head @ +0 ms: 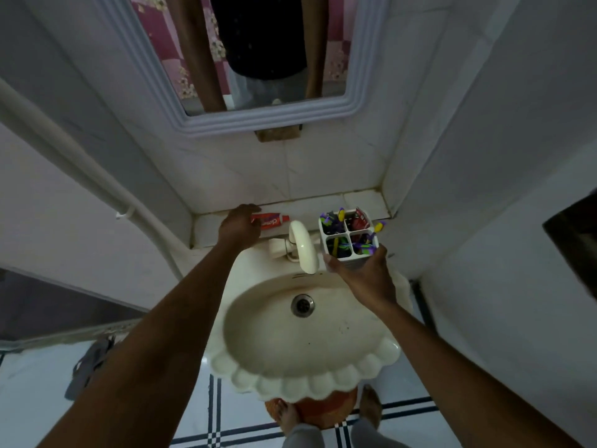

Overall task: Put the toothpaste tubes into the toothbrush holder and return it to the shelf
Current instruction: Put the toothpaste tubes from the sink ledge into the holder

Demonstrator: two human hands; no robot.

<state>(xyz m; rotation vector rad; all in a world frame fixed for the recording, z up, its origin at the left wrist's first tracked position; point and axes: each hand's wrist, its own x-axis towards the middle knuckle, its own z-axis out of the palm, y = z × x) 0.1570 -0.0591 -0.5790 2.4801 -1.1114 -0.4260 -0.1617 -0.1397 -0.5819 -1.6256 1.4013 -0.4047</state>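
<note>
Toothpaste tube [269, 220] lies on the shelf [326, 202] at ten o'clock of the sink [307, 367], my left hand [239, 226] closing over its end; my right hand [365, 273] grips the toothbrush holder [349, 239] from below, which could tip and spill its brushes into the basin

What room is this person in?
Most likely a small home bathroom. There is a cream wash basin with a tap, a mirror on the tiled wall above, and a toothbrush holder held beside a toothpaste tube on the shelf.
</note>
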